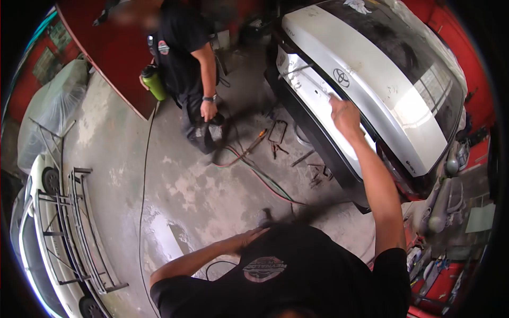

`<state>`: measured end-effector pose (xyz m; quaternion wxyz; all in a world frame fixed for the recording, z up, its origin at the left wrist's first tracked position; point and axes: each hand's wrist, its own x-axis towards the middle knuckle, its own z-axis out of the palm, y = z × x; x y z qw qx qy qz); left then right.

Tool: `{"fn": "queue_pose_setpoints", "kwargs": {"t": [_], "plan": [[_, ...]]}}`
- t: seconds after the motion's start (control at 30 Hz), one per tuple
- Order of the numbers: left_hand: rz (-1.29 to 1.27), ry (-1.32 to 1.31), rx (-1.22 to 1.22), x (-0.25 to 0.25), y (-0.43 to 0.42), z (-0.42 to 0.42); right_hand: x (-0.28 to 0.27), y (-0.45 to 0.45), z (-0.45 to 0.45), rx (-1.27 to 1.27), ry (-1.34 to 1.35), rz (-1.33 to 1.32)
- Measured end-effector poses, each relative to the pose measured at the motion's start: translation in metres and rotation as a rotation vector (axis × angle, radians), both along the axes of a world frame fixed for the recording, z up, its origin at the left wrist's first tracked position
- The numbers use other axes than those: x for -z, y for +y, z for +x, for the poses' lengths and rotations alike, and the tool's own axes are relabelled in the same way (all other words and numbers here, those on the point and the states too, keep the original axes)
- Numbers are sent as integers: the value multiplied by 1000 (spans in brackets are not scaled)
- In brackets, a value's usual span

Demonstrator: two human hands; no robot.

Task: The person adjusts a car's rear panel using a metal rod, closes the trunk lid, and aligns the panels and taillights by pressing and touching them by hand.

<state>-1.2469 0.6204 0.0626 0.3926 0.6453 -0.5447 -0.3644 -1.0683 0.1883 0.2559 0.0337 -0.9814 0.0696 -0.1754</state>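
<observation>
My right hand (345, 116) reaches out to the rear of a silver Toyota car (392, 100), in front of the white recessed panel (305, 87) below the trunk lid's edge. Its fingers are curled. A thin grey line, perhaps a slim rod, runs ahead of them along the panel, but what the hand grips is too unclear to name. Close against the front of my black shirt (313, 265), my left hand (250, 237) lies with fingers stretched out, partly hidden by the cloth. Nothing shows in it.
A co-worker (180, 47) stands across from me, holding a green bottle (154, 84) and a dark object. Hoses (257, 172) and several tools (318, 175) lie on the concrete floor. Metal racks (79, 228) stand beside a white car (40, 254) at left.
</observation>
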Motion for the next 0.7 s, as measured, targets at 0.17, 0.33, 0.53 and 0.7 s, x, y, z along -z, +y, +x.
{"fn": "queue_pose_setpoints", "kwargs": {"t": [0.17,0.33,0.53,0.7], "plan": [[-33,10,51,10,-7,4,140,30,-76,-222,242,278],[14,-7,58,12,-9,8,322,12,-213,-173,526,162],[85,35,72,13,-11,11,408,-26,-357,311,905,495],[120,51,137,23,-16,19,405,-25,-372,120,975,282]]}}
